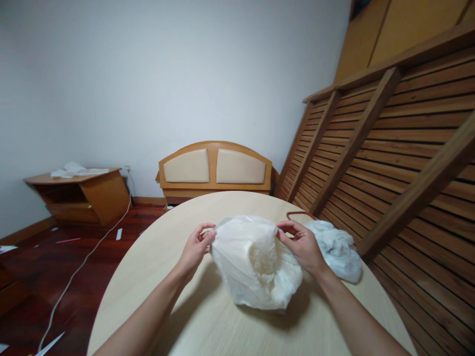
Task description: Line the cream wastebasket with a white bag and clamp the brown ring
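A crumpled white plastic bag (256, 267) is held up over the round pale table (148, 277), its shadow falling on the tabletop below. My left hand (196, 247) pinches the bag's upper left edge between thumb and fingers. On the other side, my right hand (300, 242) grips the upper right edge in the same way. Something whitish and bunched shows in the middle of the bag, but I cannot make out what it is. Just beyond my right hand lies a second pale, crumpled plastic bag (337, 252), on the table's right side.
Behind the second bag is a reddish-brown loop (300, 213). A slatted wooden frame (408, 163) leans at the right. Ahead stands a headboard (213, 165). To the left are a low cabinet (104, 198) and a white cable (87, 259) on the floor.
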### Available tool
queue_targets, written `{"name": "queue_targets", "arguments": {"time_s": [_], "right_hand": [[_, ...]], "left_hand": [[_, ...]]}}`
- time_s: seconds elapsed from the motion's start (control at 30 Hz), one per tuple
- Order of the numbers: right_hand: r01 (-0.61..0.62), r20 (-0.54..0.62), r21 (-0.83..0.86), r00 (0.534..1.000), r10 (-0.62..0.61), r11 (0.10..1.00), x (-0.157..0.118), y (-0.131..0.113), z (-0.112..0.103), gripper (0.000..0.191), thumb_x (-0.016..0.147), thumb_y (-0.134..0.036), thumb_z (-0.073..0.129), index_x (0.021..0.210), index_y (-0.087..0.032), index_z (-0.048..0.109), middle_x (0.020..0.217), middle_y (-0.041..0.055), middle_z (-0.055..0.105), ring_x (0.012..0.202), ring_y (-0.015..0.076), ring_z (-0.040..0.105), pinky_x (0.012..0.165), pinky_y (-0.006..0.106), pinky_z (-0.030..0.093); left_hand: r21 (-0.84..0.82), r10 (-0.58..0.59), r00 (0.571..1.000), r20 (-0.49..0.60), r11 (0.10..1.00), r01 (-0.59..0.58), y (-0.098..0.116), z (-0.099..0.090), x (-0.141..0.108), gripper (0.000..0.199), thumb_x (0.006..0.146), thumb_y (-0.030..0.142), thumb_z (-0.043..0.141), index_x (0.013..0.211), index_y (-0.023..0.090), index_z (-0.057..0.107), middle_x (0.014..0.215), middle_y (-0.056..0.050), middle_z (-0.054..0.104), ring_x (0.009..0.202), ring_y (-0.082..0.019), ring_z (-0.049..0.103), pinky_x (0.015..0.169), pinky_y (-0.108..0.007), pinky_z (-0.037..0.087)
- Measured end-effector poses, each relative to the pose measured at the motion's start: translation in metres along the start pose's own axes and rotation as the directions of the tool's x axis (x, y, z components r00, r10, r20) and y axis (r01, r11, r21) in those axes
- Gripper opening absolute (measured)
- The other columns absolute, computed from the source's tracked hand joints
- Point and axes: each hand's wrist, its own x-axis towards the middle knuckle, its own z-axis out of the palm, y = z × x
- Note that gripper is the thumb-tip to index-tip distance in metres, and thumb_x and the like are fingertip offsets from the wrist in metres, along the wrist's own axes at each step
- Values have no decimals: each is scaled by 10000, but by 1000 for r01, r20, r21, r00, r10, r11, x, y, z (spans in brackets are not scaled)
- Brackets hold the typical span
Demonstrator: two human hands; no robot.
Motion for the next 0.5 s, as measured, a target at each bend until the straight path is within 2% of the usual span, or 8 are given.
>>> {"name": "queue_targets", "arguments": {"time_s": [0.1,0.2,0.27,0.33,0.37,0.4,0.43,0.5], "right_hand": [[-23,2,-21,1000,23,1000,0,-1,0,311,759,-483,774,868,-192,770,849,86,782,757,211,726,605,279,582],[-36,12,-11,999,36,999,-1,-3,1,316,760,-477,772,889,-188,783,865,93,790,762,220,731,620,294,591],[-31,7,-9,1000,31,999,-2,-6,3,309,764,-467,771,896,-188,791,880,97,794,783,230,738,633,302,596],[-32,0,-16,999,32,999,-3,-9,5,306,770,-459,768,915,-192,798,906,101,799,799,239,743,631,307,599],[-34,-4,-22,999,34,999,-4,-10,6,304,775,-457,766,924,-194,801,918,103,800,804,243,745,623,307,598],[-35,-9,-27,999,35,999,-6,-11,8,299,780,-453,764,930,-197,803,928,105,801,811,247,747,616,307,596],[-31,-13,-32,999,30,999,-7,-13,10,289,787,-446,761,933,-201,806,938,106,801,826,251,748,614,305,596],[-4,-20,-38,1000,3,999,-10,-16,13,259,804,-427,752,932,-209,808,954,107,798,869,256,746,618,299,594]], "left_hand": [[130,-9,996,-84,991,20,-12,-7,12,568,638,627,772,941,170,623,684,15,638,533,-104,526,505,-205,382],[218,8,998,-65,976,6,-20,-11,21,499,562,574,823,754,150,644,561,12,604,484,-114,517,482,-217,373],[250,37,997,-68,968,-19,-19,-9,20,446,571,531,833,724,147,665,635,-35,666,567,-153,588,534,-249,436],[293,145,985,-96,950,-111,-13,-4,13,398,673,511,785,830,155,698,886,-91,737,781,-208,664,670,-302,512],[314,225,968,-113,932,-180,-8,-1,7,370,741,491,744,927,174,703,1049,-99,732,918,-222,666,764,-325,526],[379,377,924,-64,866,-327,-3,3,-1,337,826,460,680,1011,179,698,1145,-114,714,1001,-235,660,824,-354,530],[425,502,865,8,781,-457,1,7,-9,306,885,415,628,1079,186,686,1184,-120,701,1017,-233,660,850,-371,531],[442,643,747,166,629,-640,10,16,-26,311,938,312,580,1228,211,633,1242,-125,681,1066,-222,659,874,-367,538]]}}
